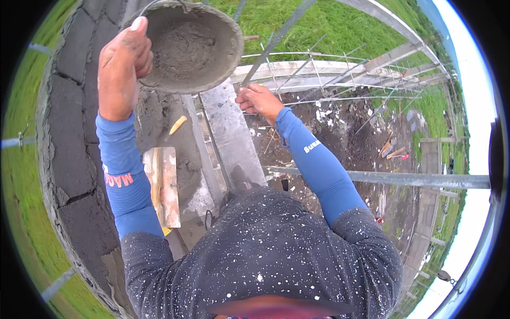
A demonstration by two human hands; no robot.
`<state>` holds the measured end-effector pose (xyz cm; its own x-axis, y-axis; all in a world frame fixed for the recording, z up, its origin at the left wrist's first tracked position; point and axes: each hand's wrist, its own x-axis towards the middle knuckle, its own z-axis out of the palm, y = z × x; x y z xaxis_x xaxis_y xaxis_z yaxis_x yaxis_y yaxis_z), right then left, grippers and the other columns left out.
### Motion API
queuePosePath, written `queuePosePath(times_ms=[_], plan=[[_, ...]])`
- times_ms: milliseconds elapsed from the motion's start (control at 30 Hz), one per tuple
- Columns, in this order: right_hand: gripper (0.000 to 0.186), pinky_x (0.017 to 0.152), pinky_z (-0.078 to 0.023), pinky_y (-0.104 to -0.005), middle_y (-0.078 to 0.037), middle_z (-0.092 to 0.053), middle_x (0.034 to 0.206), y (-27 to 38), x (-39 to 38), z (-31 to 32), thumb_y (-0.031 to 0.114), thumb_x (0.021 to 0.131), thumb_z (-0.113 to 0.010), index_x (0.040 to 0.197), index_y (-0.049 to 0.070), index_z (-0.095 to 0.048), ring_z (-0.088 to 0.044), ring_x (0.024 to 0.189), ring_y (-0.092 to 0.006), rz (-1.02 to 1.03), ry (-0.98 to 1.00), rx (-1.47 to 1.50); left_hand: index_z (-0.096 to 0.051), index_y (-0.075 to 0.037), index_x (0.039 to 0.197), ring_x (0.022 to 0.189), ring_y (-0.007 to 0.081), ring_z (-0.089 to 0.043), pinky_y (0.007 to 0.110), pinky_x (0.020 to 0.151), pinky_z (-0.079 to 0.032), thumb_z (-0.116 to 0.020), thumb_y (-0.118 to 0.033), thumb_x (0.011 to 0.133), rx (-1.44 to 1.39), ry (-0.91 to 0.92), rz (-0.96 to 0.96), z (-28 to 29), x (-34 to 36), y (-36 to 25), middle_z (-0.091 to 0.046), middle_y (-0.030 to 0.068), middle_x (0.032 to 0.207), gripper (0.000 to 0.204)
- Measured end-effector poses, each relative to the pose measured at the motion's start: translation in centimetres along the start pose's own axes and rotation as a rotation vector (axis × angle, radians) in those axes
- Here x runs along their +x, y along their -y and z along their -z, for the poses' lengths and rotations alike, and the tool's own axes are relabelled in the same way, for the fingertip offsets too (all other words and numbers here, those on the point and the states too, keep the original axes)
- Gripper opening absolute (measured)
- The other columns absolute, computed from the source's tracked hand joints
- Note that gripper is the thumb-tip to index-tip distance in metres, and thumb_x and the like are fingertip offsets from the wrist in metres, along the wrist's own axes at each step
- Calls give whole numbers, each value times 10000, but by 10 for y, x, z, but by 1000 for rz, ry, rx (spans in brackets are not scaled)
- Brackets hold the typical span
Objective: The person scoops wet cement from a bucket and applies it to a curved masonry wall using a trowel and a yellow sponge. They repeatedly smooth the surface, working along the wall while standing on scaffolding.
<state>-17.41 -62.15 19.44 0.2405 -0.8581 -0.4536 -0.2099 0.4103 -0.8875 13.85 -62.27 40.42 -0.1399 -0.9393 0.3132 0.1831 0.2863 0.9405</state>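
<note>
My left hand point(125, 69) grips the wire handle of a grey bucket point(223, 58), lifted at the upper left with wet mortar point(186, 42) inside. My right hand point(257, 101) is raised beside a metal scaffold bar, its fingers curled; what they hold, if anything, is unclear. Below the bucket, a small pale wooden handle point(177, 125) lies in mortar on a ledge point(188, 165). A flat float point(170, 186) with a wooden grip rests lower down, near my left forearm.
A dark block wall point(74, 149) curves along the left. A concrete beam point(228, 133) runs beside the ledge. Scaffold tubes point(372, 176) cross at the right, above ground far below with debris and scrap wood point(390, 149). Grass lies beyond.
</note>
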Motion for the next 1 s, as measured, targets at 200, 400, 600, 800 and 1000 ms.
queuePosePath(times_ms=[200, 400, 600, 800, 1000], plan=[[331, 937, -533, -498, -208, -746, 1049, -144, -150, 30, 361, 1004, -630, 1096, 62, -737, -700, 1043, -414, 92, -221, -516, -411, -155, 766, 614, 63, -233, 289, 574, -219, -549, -280, 1112, 2, -181, 198, -38, 28, 58, -258, -54, 696, 392], [376, 1045, -514, -538, -205, -731, 1207, -299, -383, 77, 375, 1006, -585, 1183, 62, -694, -675, 1192, -420, -474, -504, -624, -391, -166, 722, 595, 71, -207, 294, 561, -217, -599, -341, 1096, 5, -53, 322, -113, 15, 113, -239, -54, 673, 463], [1035, 1131, -488, -477, -383, -548, 1451, -406, -649, 170, 337, 779, -912, 1527, -87, -336, -585, 1338, -477, -770, -2047, 317, -378, -196, 732, 556, 66, -214, 294, 524, -201, -660, -389, 1061, 75, 140, 442, -198, -16, 133, -240, -64, 651, 475], [854, 1144, -457, -375, -312, -538, 1502, -396, -736, 245, 298, 895, -833, 1562, -35, -419, -551, 1402, -340, 38, -1931, 133, -361, -208, 731, 526, 57, -198, 292, 498, -178, -668, -381, 1058, 36, 338, 530, -287, -57, 126, -241, -77, 633, 481], [466, 1070, -492, -423, -194, -750, 1176, -451, -573, 141, 368, 1098, -408, 1184, 41, -728, -689, 1150, -364, -611, -1223, -5, -363, -196, 723, 530, 55, -202, 285, 500, -173, -650, -343, 1073, 13, 417, 540, -343, -107, 115, -256, -77, 631, 476]])
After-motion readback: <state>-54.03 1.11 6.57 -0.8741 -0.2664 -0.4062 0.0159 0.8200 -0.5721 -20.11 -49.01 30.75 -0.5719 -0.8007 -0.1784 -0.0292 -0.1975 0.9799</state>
